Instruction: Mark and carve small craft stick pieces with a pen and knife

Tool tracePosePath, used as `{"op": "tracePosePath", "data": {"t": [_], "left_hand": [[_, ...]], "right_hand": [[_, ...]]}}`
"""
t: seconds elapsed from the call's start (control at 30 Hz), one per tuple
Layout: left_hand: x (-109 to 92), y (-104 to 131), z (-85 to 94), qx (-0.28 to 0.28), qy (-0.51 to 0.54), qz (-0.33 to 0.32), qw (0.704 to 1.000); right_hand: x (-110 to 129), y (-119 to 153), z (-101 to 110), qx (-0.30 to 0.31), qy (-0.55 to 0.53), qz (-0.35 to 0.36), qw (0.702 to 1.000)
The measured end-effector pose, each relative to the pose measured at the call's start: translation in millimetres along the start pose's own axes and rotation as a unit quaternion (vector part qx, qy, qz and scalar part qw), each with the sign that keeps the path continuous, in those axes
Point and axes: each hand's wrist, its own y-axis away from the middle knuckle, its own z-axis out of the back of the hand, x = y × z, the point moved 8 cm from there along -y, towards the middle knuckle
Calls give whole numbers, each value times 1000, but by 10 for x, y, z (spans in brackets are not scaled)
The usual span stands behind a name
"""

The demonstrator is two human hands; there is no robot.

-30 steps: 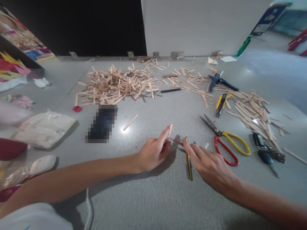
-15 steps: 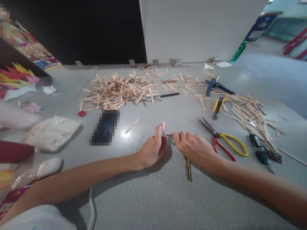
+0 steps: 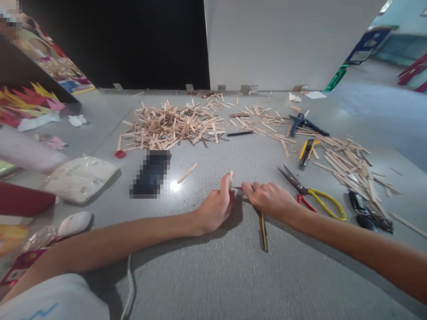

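Note:
Near the middle of the grey table (image 3: 200, 275), my left hand (image 3: 215, 209) is closed on a small wooden stick (image 3: 231, 175) that points upward between thumb and fingers. Facing it from the right, my right hand (image 3: 270, 200) pinches a thin dark-red tool (image 3: 237, 188), its tip close beside the stick. Whether the tip touches the wood cannot be made out. A narrow yellow-and-black tool (image 3: 263, 232) lies on the table just below my right hand. One loose stick (image 3: 187, 173) rests to the left, beyond my left hand.
Behind are a stick pile (image 3: 173, 122) and a black pen (image 3: 240, 133). To the right lie yellow-handled scissors (image 3: 325, 204), a yellow cutter (image 3: 307, 152), blue pliers (image 3: 302, 122) and more sticks (image 3: 350, 164). A phone (image 3: 151, 174), plastic packet (image 3: 82, 178) and white mouse (image 3: 75, 223) are left.
The whole view has shifted slightly, moving the table items a little rightward. Both hands keep their grips, and my right forearm now covers more of the red handle.

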Motion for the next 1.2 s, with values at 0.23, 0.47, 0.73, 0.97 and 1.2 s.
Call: {"op": "tracePosePath", "data": {"t": [0.23, 0.47, 0.73, 0.97, 1.2], "left_hand": [[10, 30, -26, 8, -40, 16, 999], [33, 42, -43, 2, -69, 18, 997], [-22, 58, -76, 15, -90, -11, 996], [3, 70, -132, 18, -111, -15, 994], [35, 57, -161, 54, -138, 11, 989]], "right_hand": [[68, 74, 154, -31, 55, -55, 996], [-16, -15, 72, 7, -15, 11, 1000], [-43, 8, 58, 0, -2, 12, 1000], [54, 124, 181, -59, 33, -55, 996], [-58, 39, 80, -39, -16, -29, 999]]}}
